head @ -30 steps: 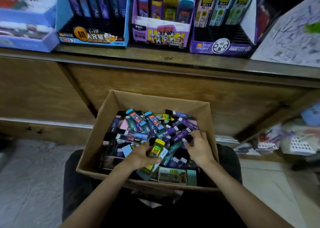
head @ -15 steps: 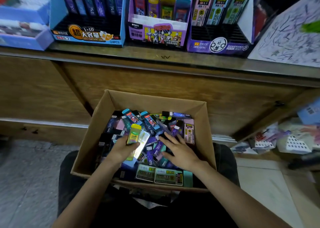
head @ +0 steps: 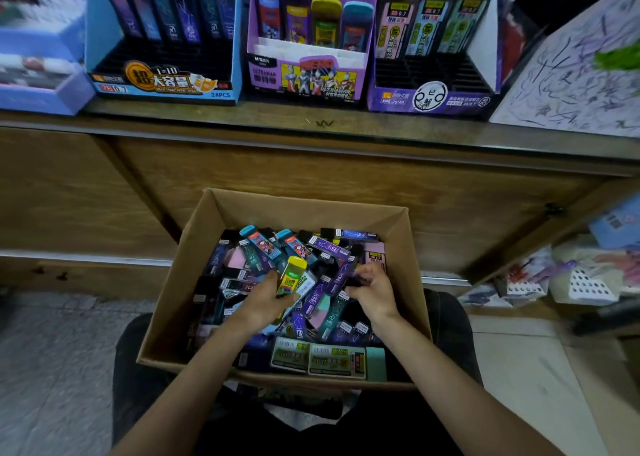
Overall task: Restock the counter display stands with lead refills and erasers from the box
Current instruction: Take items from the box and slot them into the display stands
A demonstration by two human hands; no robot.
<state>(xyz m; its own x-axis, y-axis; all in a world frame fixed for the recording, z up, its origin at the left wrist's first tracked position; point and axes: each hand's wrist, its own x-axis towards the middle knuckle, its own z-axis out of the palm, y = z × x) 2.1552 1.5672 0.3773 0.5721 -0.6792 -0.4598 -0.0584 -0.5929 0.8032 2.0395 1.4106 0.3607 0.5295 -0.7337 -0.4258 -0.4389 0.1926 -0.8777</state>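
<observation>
A cardboard box (head: 194, 247) rests on my lap, full of mixed lead refill cases and erasers. My left hand (head: 265, 299) is inside it, gripping a yellow-capped eraser (head: 292, 275) together with a pale refill case. My right hand (head: 372, 291) is beside it, fingers closed on a dark purple lead refill case (head: 341, 275). On the counter above stand three displays: a blue lead refill stand (head: 162, 84), a purple eraser stand (head: 308, 77) and a purple-and-white refill stand (head: 429, 98).
The wooden counter edge (head: 325, 126) runs across above the box, with cabinet doors below it. A scribbled test paper (head: 575, 81) lies at the right of the counter. More blue boxes (head: 38, 84) sit far left. Packaged goods (head: 571, 279) fill a low shelf at right.
My left hand has shifted right and up with the yellow-capped eraser. My right hand went from flat on the pile to closed around a dark purple refill case.
</observation>
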